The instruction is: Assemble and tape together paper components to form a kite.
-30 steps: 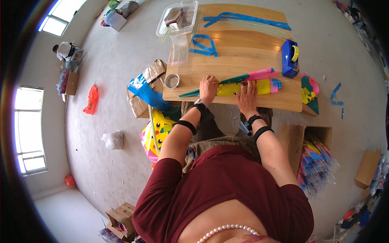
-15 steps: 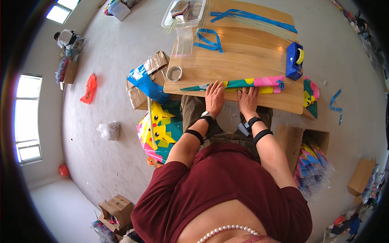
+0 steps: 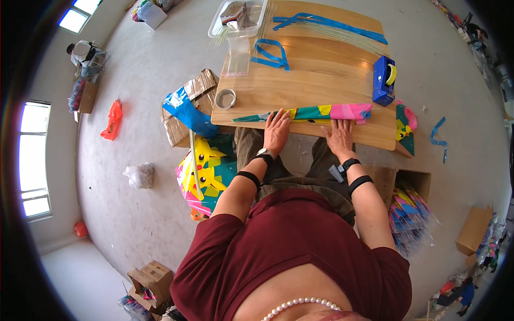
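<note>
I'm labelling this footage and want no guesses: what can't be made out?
- Roll: head view, near edge partly covered by left hand and right hand.
- Upper window: head view, cut off by the picture's top edge.
- Distant person: head view, too small to tell what they're doing.

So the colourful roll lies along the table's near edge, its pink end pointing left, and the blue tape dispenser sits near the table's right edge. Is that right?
Not quite: the pink end of the colourful roll points right, as the head view shows; its narrow green tip points left.
</note>
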`<move>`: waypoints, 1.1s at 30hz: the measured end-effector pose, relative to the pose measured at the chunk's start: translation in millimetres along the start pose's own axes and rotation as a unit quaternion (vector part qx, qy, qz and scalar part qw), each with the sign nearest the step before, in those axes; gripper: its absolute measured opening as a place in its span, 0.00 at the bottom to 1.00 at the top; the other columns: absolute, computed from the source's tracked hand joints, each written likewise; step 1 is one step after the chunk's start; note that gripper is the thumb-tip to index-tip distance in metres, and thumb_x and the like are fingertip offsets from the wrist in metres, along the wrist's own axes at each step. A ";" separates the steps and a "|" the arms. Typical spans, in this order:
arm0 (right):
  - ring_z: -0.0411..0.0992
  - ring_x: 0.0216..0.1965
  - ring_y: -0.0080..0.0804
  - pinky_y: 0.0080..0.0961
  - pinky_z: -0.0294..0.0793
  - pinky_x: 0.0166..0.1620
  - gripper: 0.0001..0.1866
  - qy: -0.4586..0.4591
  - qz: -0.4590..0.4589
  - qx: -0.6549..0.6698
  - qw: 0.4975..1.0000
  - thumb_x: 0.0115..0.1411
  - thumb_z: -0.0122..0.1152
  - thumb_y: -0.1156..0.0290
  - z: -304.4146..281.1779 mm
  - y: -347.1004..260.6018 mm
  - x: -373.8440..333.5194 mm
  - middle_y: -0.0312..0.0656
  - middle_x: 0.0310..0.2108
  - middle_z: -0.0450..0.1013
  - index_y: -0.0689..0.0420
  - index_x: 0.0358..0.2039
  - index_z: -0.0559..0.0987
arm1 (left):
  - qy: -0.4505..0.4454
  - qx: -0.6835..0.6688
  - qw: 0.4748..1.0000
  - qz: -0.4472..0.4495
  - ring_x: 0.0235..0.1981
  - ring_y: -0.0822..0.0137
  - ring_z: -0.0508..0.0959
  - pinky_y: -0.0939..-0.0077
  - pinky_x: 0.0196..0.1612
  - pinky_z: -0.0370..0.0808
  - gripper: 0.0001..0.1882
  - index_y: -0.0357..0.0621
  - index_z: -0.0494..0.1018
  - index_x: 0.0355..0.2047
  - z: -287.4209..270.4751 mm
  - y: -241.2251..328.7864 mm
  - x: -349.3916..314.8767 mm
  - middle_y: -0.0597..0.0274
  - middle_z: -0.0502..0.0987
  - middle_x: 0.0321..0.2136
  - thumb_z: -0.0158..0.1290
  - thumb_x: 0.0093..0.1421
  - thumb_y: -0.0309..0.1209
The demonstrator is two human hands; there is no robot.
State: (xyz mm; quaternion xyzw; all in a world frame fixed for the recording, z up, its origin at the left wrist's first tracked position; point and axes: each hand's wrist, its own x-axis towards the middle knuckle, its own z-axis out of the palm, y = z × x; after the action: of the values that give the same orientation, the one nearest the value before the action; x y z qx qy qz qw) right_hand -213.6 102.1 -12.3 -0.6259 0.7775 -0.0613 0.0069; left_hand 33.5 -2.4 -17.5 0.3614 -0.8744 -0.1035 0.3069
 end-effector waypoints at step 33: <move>0.45 0.76 0.45 0.50 0.40 0.75 0.40 0.044 -0.026 -0.007 0.999 0.67 0.53 0.46 -20.3 46.1 -26.3 0.44 0.75 0.49 0.50 0.74 0.57 | -0.096 0.026 0.993 0.059 0.71 0.54 0.61 0.45 0.72 0.53 0.28 0.48 0.73 0.59 -8.3 -17.5 -6.6 0.56 0.68 0.65 0.51 0.57 0.20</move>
State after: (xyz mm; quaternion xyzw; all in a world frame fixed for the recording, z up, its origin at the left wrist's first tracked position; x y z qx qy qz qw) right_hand -254.5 139.2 1.3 -0.6429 0.7607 -0.0836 -0.0327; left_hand 52.1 -10.0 -21.1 0.3057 -0.9219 -0.0967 0.2176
